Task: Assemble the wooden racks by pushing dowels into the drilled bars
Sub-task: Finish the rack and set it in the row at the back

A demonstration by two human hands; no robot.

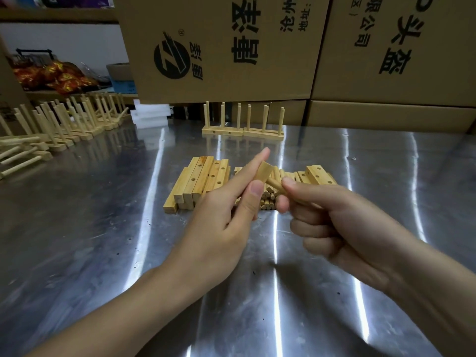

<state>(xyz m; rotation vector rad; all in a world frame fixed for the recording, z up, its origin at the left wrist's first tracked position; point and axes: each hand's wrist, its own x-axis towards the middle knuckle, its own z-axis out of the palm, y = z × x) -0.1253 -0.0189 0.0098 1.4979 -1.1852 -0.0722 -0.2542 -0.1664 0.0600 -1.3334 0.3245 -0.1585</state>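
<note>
Step in hand: seating a dowel into a bar, held up off the bench point(103, 228). Left grip point(231, 202) clamps a drilled bar point(263, 171). Right grip point(334, 217) pinches one dowel point(275, 186), tip meeting the bar, just right of the bar stack point(203, 180). Can't tell if the tip is in a hole. The next move likely needs square alignment, then a firm push. The dowel pile point(268, 202) lies beside the stack, with finished racks point(243, 127) behind it.
</note>
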